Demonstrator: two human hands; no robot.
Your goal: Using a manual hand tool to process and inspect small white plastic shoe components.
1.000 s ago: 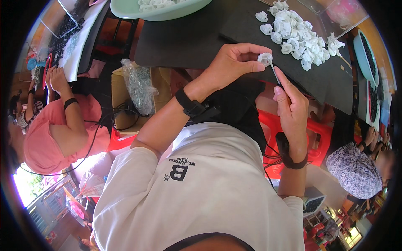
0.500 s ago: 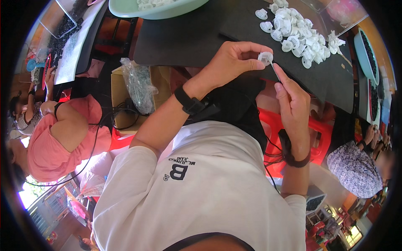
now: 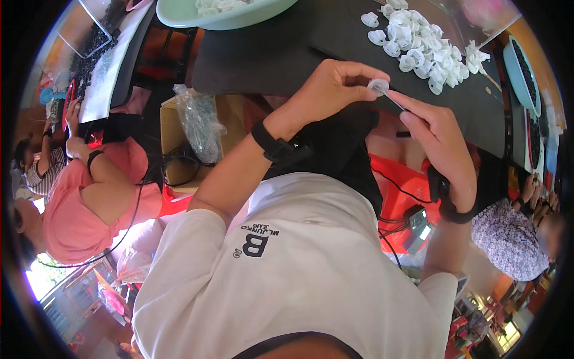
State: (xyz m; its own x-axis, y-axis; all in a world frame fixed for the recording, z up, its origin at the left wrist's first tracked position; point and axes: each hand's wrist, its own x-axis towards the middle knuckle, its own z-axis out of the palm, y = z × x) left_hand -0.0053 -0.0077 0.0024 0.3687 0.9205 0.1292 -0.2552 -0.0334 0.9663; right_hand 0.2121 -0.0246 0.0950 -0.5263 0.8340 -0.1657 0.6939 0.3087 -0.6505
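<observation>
Leftmost in the room is a person in a salmon-pink top (image 3: 84, 215), then a brown cardboard box (image 3: 171, 131). Black lettering (image 3: 256, 246) marks the wearer's white T-shirt (image 3: 287, 293). Near a flat black tabletop's (image 3: 257, 60) edge, the left hand (image 3: 335, 90) pinches a small round white plastic piece (image 3: 378, 87); the right hand (image 3: 439, 134) grips a slim metal-shafted tool (image 3: 394, 102), tip at the piece. Farther right lies a heap of white plastic pieces (image 3: 418, 46).

My right hand (image 3: 441, 134) has swung outward to the right, so the thin tool (image 3: 394, 102) now slants flatter toward the white piece (image 3: 378, 87). A small boxy device (image 3: 417, 224) has come into view beside my forearm (image 3: 448, 245), against the red stool (image 3: 403, 190).
</observation>
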